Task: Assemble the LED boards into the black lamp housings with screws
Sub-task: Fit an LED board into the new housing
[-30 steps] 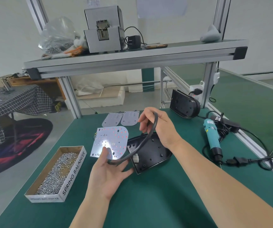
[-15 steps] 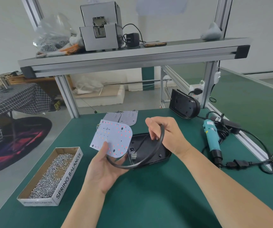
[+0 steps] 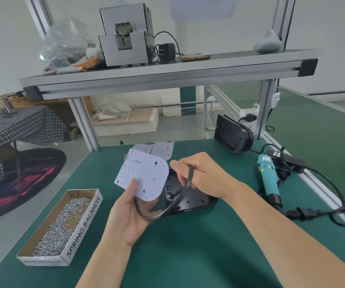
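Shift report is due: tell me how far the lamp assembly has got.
Done: nothing visibly fastened. In hand: the left hand holds a board near the open housing; the right hand bends a black cable. Left: seat the board, drive screws from the box with the screwdriver, lying untouched; two more boards wait behind.

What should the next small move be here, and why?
Probably the right hand tucks the black cable down into the housing, since it arcs loose between both hands, while the left hand holds the LED board tilted above the housing's left edge.
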`<state>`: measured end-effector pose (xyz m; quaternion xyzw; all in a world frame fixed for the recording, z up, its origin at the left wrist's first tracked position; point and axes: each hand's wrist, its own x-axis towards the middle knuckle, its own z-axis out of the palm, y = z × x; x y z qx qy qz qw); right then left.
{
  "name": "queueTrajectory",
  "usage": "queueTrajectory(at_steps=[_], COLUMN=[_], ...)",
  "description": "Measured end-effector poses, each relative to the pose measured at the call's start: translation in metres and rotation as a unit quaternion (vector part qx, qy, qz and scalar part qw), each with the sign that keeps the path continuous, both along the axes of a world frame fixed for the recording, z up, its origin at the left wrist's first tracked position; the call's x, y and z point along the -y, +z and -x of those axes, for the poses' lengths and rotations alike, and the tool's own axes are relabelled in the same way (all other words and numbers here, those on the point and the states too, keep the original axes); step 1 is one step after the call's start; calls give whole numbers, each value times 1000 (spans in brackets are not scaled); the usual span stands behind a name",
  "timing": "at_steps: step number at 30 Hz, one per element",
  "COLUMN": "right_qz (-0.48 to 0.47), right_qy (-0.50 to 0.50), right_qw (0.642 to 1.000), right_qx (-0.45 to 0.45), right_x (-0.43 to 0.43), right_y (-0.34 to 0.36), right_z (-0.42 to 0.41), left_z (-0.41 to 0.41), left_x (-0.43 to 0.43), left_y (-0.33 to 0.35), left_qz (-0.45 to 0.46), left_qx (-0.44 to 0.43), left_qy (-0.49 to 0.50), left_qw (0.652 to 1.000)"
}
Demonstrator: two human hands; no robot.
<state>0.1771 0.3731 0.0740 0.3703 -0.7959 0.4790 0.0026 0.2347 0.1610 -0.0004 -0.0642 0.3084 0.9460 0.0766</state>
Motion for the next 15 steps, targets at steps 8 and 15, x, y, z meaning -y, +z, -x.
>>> queueTrajectory(at_steps=[8,15], right_qz=[-110,-213], right_qy=[-5,-9], right_qw=[993,964], right_qx=[52,162], right_x=[0,-15], right_y=[-34,-38], right_z=[65,87], left_z=[13,18], left_x=[-6,0], left_y=[6,6], left_qz=[17,16], left_qx=[-4,27], left_qy=[-24,13], left_qw=[1000,999])
